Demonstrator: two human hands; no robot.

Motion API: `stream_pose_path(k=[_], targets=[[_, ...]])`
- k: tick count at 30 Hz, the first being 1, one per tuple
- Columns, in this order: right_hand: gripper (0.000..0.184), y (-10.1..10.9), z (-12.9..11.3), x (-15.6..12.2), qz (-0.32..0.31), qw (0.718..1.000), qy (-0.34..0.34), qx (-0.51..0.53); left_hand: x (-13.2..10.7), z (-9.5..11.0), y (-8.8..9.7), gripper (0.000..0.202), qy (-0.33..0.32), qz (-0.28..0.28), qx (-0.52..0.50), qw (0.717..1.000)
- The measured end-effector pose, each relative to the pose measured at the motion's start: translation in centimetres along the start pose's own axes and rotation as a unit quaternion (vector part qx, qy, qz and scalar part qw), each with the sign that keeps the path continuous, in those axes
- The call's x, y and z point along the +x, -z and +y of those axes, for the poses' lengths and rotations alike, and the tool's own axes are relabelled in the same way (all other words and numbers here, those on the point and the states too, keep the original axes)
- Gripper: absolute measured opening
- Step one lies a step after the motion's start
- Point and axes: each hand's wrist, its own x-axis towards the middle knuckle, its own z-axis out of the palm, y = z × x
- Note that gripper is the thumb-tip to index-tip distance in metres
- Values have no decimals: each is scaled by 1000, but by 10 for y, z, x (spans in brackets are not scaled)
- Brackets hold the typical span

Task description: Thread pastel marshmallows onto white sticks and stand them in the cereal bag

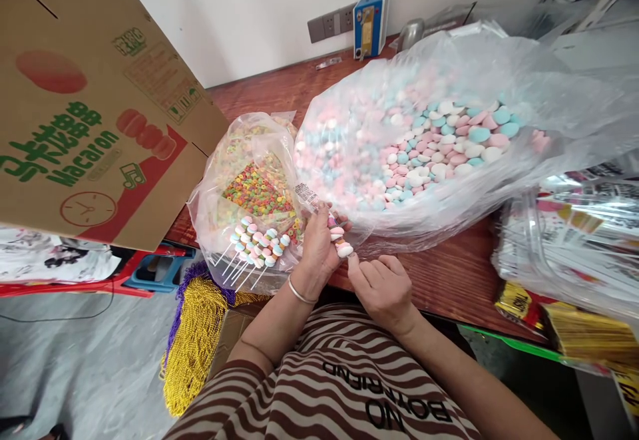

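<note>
My left hand (318,243) is closed around a skewer of pink and white marshmallow pieces (340,238), held at the table's near edge. My right hand (382,287) sits just below it, its fingertips touching the lowest white piece. Right behind the hands lies a big clear bag (449,60) full of pink, blue and white marshmallows (444,140). To the left, several finished marshmallow skewers (254,247) with white sticks lie on a smaller clear bag of multicoloured cereal rings (257,190).
A brown "Macaron" cardboard box (94,107) stands at the left over the red-brown wooden table (449,273). Clear printed wrappers (579,233) and gold strips (584,337) lie at the right. Gold and purple bead strings (194,340) hang below the table's edge. A blue device (370,22) stands by the wall.
</note>
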Motion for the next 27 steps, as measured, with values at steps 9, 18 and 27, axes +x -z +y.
stream_pose_path(k=[9, 18, 27], targets=[[25, -1, 8, 1, -22, 854, -338, 395, -5, 3, 10, 25, 7, -167, -16, 986], [35, 3, 4, 11, -58, 537, -486, 687, -7, 3, 12, 21, 98, -283, -47, 953], [20, -6, 14, 2, 37, 954, -217, 204, -13, -8, 7, 37, 61, -220, 25, 973]])
